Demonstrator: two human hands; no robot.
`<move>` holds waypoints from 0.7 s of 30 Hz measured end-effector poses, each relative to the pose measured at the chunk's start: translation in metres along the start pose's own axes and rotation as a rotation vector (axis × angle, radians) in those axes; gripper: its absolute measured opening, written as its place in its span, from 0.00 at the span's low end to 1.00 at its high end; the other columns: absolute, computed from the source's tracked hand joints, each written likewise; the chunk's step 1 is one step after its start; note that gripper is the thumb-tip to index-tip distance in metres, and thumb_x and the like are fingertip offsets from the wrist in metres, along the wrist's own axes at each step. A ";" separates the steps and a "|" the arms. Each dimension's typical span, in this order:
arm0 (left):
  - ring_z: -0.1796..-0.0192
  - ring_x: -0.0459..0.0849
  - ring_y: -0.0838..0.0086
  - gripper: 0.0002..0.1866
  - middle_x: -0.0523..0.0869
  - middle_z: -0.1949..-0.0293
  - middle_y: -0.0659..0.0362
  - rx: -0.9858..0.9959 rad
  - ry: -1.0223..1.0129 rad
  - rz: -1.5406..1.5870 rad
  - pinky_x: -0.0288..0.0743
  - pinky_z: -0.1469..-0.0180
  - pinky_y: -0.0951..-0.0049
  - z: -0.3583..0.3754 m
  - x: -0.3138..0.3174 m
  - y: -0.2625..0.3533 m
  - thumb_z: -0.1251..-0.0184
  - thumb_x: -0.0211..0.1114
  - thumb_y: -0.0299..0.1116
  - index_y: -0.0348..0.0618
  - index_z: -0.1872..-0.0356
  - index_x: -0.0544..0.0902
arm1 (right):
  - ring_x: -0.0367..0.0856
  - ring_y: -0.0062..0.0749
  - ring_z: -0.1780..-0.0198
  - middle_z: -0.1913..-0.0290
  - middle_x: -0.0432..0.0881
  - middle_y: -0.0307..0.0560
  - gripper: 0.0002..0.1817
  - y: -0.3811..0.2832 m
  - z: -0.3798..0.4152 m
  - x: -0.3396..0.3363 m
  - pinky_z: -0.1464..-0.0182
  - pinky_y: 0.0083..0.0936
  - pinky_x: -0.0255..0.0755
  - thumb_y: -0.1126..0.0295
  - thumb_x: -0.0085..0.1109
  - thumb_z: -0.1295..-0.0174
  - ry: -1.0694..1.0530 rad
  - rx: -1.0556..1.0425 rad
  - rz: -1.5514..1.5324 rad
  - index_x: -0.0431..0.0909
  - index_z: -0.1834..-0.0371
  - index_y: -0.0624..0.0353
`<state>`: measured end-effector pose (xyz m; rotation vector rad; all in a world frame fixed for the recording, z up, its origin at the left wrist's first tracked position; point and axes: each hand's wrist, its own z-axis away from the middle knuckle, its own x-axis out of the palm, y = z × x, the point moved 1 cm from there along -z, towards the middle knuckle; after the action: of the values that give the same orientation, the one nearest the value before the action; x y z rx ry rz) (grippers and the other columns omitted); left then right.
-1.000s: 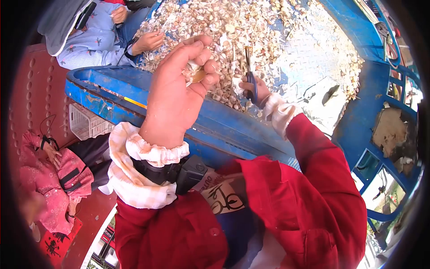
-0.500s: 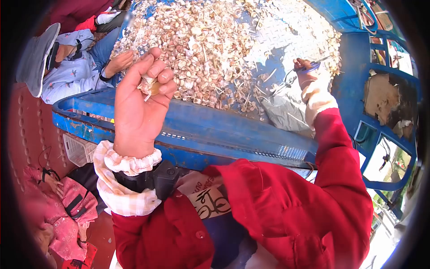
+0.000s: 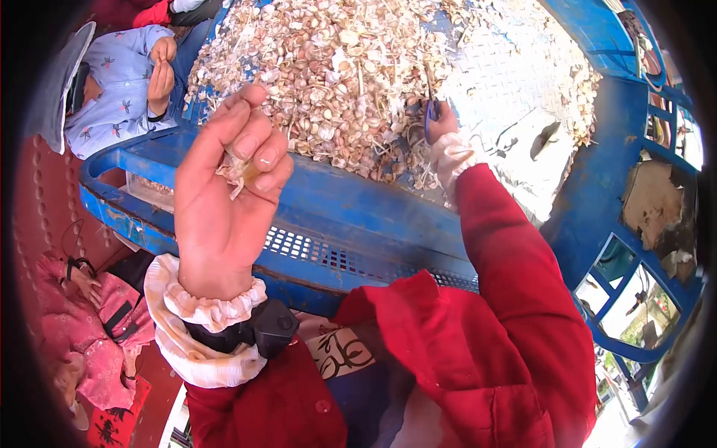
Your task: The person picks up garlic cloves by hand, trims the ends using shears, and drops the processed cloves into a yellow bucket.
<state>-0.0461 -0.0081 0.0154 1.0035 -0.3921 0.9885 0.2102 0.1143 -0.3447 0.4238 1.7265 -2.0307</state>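
Note:
My left hand [image 3: 231, 187] is raised palm up in front of the blue truck bed edge, its fingers curled round a garlic piece [image 3: 237, 170] with papery skin. Farther right, my right hand [image 3: 442, 123] grips purple-handled scissors [image 3: 431, 110], whose blades point away from me over the pile. Beneath and beyond both hands spreads a large heap of garlic cloves and skins [image 3: 328, 82] on the blue metal bed.
A person in a hat and light blue patterned shirt [image 3: 116, 82] sits at the left, hands together. Another in pink [image 3: 93, 328] is lower left. A pale plastic bag [image 3: 526, 160] lies right of my right hand. The blue metal rim [image 3: 358, 201] runs between me and the heap.
My right hand has moved left with the scissors, from beside the bag to the heap's edge. The left hand still holds the garlic. The person in light blue has brought both hands together.

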 end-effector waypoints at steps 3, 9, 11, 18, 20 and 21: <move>0.73 0.64 0.81 0.11 0.65 0.78 0.67 -0.002 -0.017 0.016 0.59 0.75 0.83 0.001 0.003 0.000 0.32 0.51 0.31 0.36 0.54 0.72 | 0.72 0.19 0.73 0.75 0.79 0.41 0.16 0.053 -0.012 -0.051 0.68 0.22 0.69 0.64 0.68 0.52 0.109 0.193 -0.099 0.74 0.67 0.60; 0.73 0.64 0.82 0.10 0.64 0.78 0.67 -0.020 -0.063 0.023 0.58 0.75 0.83 -0.001 0.006 0.001 0.32 0.50 0.30 0.36 0.54 0.72 | 0.79 0.30 0.74 0.75 0.80 0.44 0.16 -0.006 0.024 -0.056 0.68 0.25 0.72 0.64 0.64 0.53 0.189 0.074 0.231 0.72 0.64 0.59; 0.74 0.62 0.82 0.10 0.63 0.78 0.67 -0.031 -0.050 0.047 0.58 0.76 0.83 -0.002 0.006 0.002 0.31 0.49 0.30 0.36 0.54 0.71 | 0.81 0.36 0.72 0.74 0.81 0.47 0.19 -0.010 0.030 -0.026 0.66 0.28 0.73 0.64 0.65 0.56 0.080 0.075 0.245 0.72 0.63 0.60; 0.75 0.61 0.83 0.08 0.62 0.78 0.67 -0.026 0.018 -0.005 0.57 0.78 0.84 -0.013 0.006 0.006 0.31 0.49 0.29 0.37 0.55 0.68 | 0.80 0.50 0.65 0.69 0.79 0.54 0.25 -0.032 0.021 0.046 0.58 0.39 0.72 0.67 0.70 0.63 0.091 0.407 0.360 0.66 0.64 0.63; 0.76 0.61 0.83 0.07 0.63 0.78 0.66 -0.024 0.008 -0.012 0.57 0.78 0.84 -0.013 0.005 0.005 0.31 0.49 0.29 0.39 0.56 0.66 | 0.79 0.52 0.63 0.69 0.79 0.55 0.25 -0.025 0.021 0.044 0.58 0.40 0.72 0.67 0.70 0.63 0.062 0.370 0.345 0.66 0.64 0.63; 0.76 0.61 0.83 0.08 0.63 0.78 0.66 -0.022 -0.003 -0.012 0.57 0.78 0.85 -0.013 0.004 0.005 0.31 0.49 0.29 0.38 0.56 0.67 | 0.79 0.53 0.63 0.68 0.79 0.57 0.25 -0.025 0.019 0.038 0.58 0.40 0.72 0.68 0.69 0.64 -0.013 0.362 0.338 0.67 0.64 0.62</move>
<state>-0.0498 0.0059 0.0142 0.9861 -0.3979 0.9701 0.1655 0.0938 -0.3391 0.7582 1.1783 -2.0780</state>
